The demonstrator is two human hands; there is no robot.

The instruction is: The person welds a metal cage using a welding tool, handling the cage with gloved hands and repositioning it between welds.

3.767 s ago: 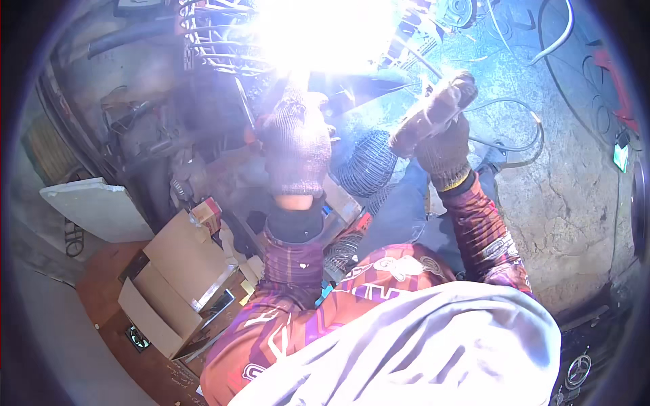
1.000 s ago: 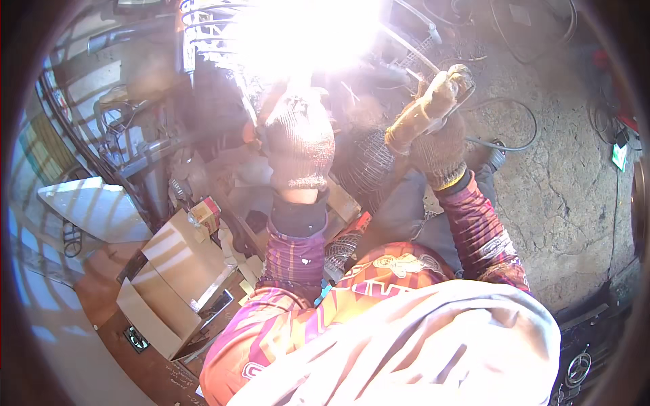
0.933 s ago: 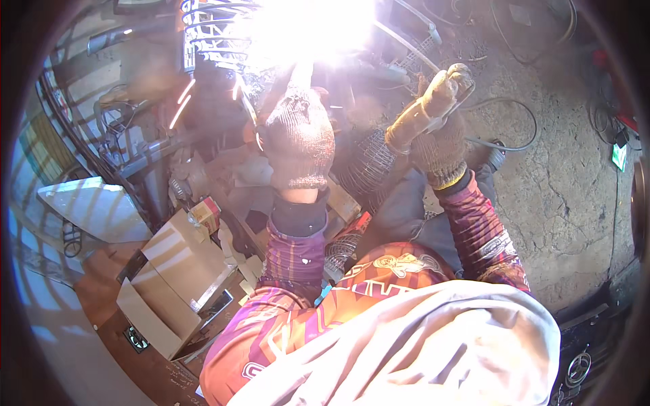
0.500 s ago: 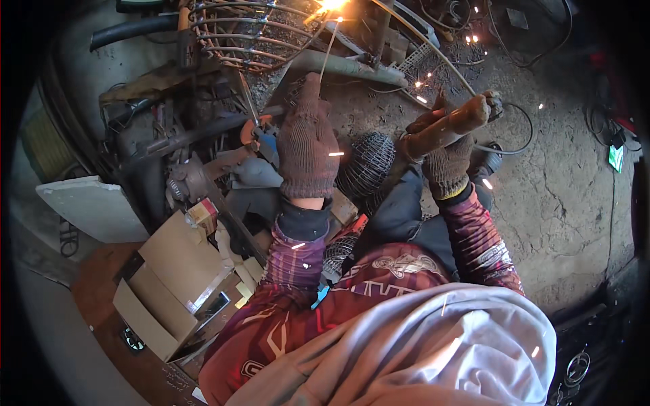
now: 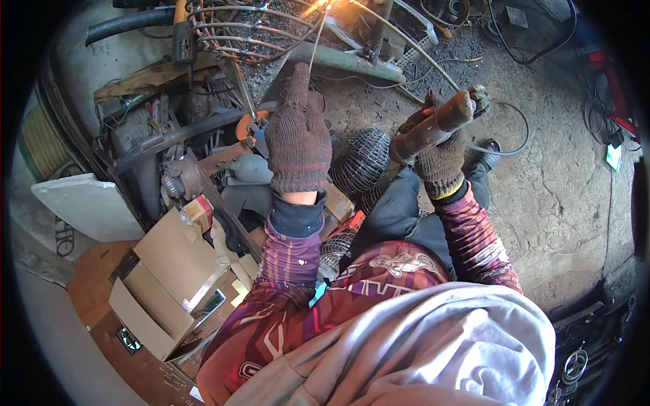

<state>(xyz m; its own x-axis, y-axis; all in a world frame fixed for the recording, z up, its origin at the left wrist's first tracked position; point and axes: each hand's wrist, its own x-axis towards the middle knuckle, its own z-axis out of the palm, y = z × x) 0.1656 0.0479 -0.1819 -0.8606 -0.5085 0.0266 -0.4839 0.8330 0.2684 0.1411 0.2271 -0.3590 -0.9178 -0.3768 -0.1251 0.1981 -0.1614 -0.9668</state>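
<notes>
In a brown knit glove, my left hand [image 5: 298, 145] is closed on a thin pale rod [image 5: 316, 42], index finger stretched along it. The rod's far end meets a bright orange glow [image 5: 332, 5] at the top edge. My right hand [image 5: 440, 159], gloved alike, grips a brown tubular welding handle [image 5: 440, 125]. From the handle's far end a long, thin, slightly curved rod [image 5: 406, 44] runs up to the same glow. Just left of it is a round cage of bent metal rods [image 5: 250, 30], with shiny weld spots. What lies at the glow is partly cut off by the frame.
A dark wire-mesh ball [image 5: 362, 159] lies between my arms. Metal scraps and an orange-and-grey tool [image 5: 250, 128] crowd the left, above an open cardboard box [image 5: 172, 271]. A greenish pipe [image 5: 352, 64] lies ahead. Cables [image 5: 521, 122] cross the concrete floor on the right.
The whole view has shifted slightly. Both hands sit a little further left, rods still at the glow. The flying sparks over the floor and my arms have mostly gone.
</notes>
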